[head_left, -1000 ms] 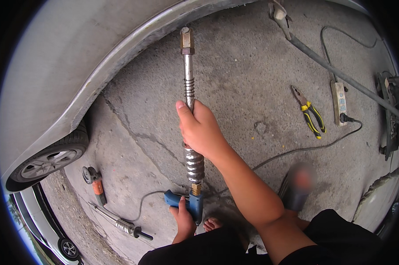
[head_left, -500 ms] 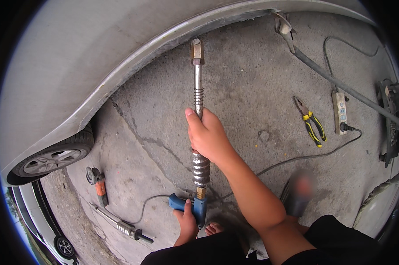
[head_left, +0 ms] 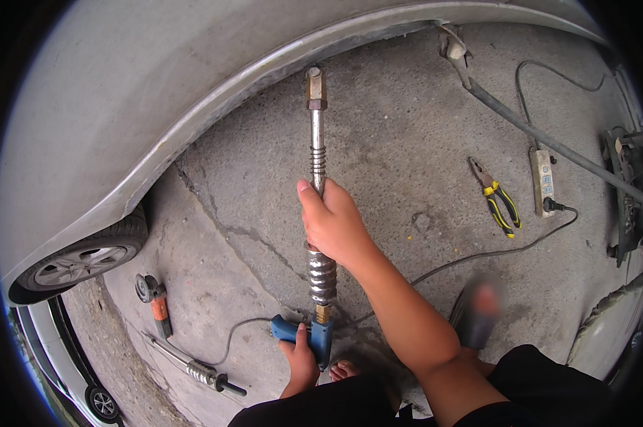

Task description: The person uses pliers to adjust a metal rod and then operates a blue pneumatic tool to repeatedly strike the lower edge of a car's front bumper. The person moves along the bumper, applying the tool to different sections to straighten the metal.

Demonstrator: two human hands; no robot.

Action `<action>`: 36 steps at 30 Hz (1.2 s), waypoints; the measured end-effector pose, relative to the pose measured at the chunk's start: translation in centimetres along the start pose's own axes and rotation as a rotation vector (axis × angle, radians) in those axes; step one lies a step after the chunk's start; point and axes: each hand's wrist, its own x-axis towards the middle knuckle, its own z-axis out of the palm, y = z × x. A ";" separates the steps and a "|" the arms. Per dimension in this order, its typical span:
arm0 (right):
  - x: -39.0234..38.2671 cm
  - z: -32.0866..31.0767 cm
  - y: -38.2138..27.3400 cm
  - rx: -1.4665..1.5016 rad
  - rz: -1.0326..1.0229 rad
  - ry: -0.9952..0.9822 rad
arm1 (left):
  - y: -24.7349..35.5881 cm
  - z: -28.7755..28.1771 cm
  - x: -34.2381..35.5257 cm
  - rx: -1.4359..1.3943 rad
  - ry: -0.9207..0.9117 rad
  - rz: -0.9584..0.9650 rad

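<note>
A slide-hammer dent puller [head_left: 322, 274] stretches from near my body to the lower edge of a silver car panel [head_left: 222, 92]. It has a steel shaft with a spring, a ribbed metal part and a blue pistol grip. My right hand [head_left: 336, 222] is closed around its middle, between spring and ribbed part; the fingers hide what lies under them. Lower down, my left hand [head_left: 302, 361] wraps the blue grip, its thumb on top. The brass-coloured end fitting [head_left: 315, 89] lies close by the panel edge; whether they touch, I cannot tell.
Pliers with yellow-black handles [head_left: 498, 198] lie at right beside a power strip [head_left: 543, 183]. An angle grinder [head_left: 155, 306] and a second slide hammer [head_left: 197, 368] rest at left near the car wheel [head_left: 79, 263]. A thick cable [head_left: 549, 142] runs from a clamp [head_left: 455, 51].
The view has shifted slightly. Both hands keep the same hold on the dent puller, which stays in line with the panel edge.
</note>
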 end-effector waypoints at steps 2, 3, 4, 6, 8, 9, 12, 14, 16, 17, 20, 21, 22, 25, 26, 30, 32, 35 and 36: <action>0.0 0.0 0.0 0.001 -0.014 -0.002 | -0.2 -0.1 0.2 -0.007 -0.019 0.007; 0.1 -0.1 0.2 0.001 -0.024 -0.005 | -0.1 -0.1 0.2 -0.037 -0.005 -0.020; 0.2 -0.2 0.3 0.002 -0.034 -0.008 | 0.0 -0.1 0.2 -0.065 0.010 -0.046; 0.2 -0.5 0.4 0.007 -0.085 -0.061 | 0.4 0.0 0.1 -0.110 0.027 -0.075; -0.4 -0.6 1.7 0.114 0.002 -0.187 | 1.0 0.0 0.0 -0.142 0.033 -0.083; -1.0 -0.7 2.8 0.206 0.090 -0.281 | 1.0 0.1 0.2 -0.148 0.021 -0.073; -1.4 -0.3 2.0 0.274 0.244 -0.300 | 0.4 -0.4 0.5 -0.196 -0.010 -0.083; -0.4 0.2 -0.1 0.184 0.179 -0.220 | 0.3 -0.5 0.6 -0.176 -0.008 -0.045; 2.2 -1.0 -2.4 0.292 0.138 -0.189 | 0.6 -0.4 0.1 -0.178 0.021 -0.042; 2.9 -1.1 -3.0 0.346 0.110 -0.191 | 0.5 -0.8 -0.1 -0.168 0.036 -0.059; 0.1 -0.5 0.1 0.197 0.097 -0.215 | 1.2 -0.4 0.4 -0.138 0.031 -0.085; -1.9 -0.1 2.3 0.110 0.114 -0.256 | 1.0 -0.4 0.4 -0.148 0.040 -0.068; -2.5 -0.3 3.1 0.228 0.086 -0.243 | 1.0 -0.4 0.1 -0.145 0.001 -0.097; -2.3 -0.9 3.1 0.173 0.033 -0.276 | 0.2 -0.8 0.5 -0.142 -0.071 -0.193; -2.2 -0.7 2.9 0.089 0.049 -0.265 | 0.0 -1.2 0.8 -0.131 -0.073 -0.180; -0.1 0.3 1.7 0.416 -0.084 -0.121 | -0.3 -3.1 3.1 -0.146 -0.081 -0.129; 0.1 0.5 0.5 0.365 0.027 -0.151 | -0.1 -3.0 2.2 -0.151 -0.075 -0.147; 1.6 0.1 1.4 0.706 0.139 -0.547 | 0.8 -3.0 1.7 -0.119 -0.146 -0.136; 2.4 -1.1 2.1 0.916 0.205 -0.804 | 0.4 -3.6 1.6 -0.088 -0.123 -0.138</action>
